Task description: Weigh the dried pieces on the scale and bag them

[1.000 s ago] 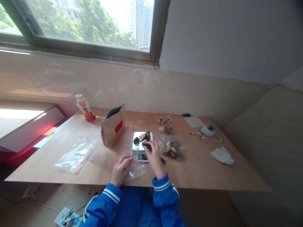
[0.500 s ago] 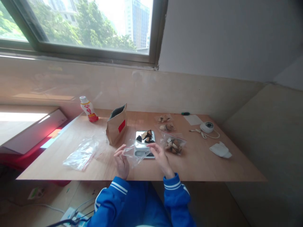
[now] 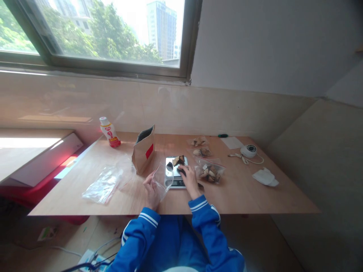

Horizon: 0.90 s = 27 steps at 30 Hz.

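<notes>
Left hand [image 3: 149, 187] pinches clear bag [image 3: 162, 181] open beside scale [image 3: 176, 174]; right hand [image 3: 189, 178] on dark pieces [image 3: 178, 161] — grip unclear. Limp bag mouth may fold — pieces spill onto table [image 3: 241, 196].

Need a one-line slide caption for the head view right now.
Left hand lifts a clear plastic zip bag; right hand reaches dark chunks on a small silver scale.

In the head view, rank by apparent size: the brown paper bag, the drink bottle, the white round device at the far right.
1. brown paper bag, clearly largest.
2. drink bottle.
3. white round device, though it is close to the bottle in apparent size, so that order is unsure.
</notes>
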### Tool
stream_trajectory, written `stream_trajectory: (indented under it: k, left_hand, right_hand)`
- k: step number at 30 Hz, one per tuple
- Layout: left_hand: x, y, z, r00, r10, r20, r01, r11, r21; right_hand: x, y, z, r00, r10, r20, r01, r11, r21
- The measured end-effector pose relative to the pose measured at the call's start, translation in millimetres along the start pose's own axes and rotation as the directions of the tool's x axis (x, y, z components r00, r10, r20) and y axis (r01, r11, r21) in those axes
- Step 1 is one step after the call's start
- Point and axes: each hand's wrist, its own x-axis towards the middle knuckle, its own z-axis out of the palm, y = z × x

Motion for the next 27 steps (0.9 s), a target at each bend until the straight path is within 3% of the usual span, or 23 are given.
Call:
stream_trajectory:
  k: [3,7,12,17,27]
  left_hand:
    - [0.3,3.3,1.2,0.996,-0.055,-0.077,0.055,0.998,0.000]
    - [0.9,5.3,1.3,0.996,-0.060,-0.060,0.060,0.998,0.009]
    - [2.4,7.8,-0.7,0.999,-0.011,-0.038,0.011,1.000,-0.007]
    - [2.4,6.1,1.2,0.997,-0.006,-0.081,0.005,1.000,-0.011]
    - [4.0,4.9,-0.1,0.999,0.015,-0.041,-0.015,1.000,-0.007]
  right_hand:
    - [-1.3,-6.4,-8.9,0.999,0.011,-0.033,-0.006,0.989,0.147]
    - [1.4,-36.8,-33.9,0.996,0.000,-0.093,0.034,0.930,0.365]
    - [5.0,-79.3,-53.2,0.987,-0.163,-0.010,0.153,0.902,0.404]
    - [1.8,-85.8,-46.9,0.963,-0.193,0.190,0.119,0.931,0.345]
    - [2.8,-75.9,-19.4,0.986,-0.117,0.121,0.057,0.907,0.418]
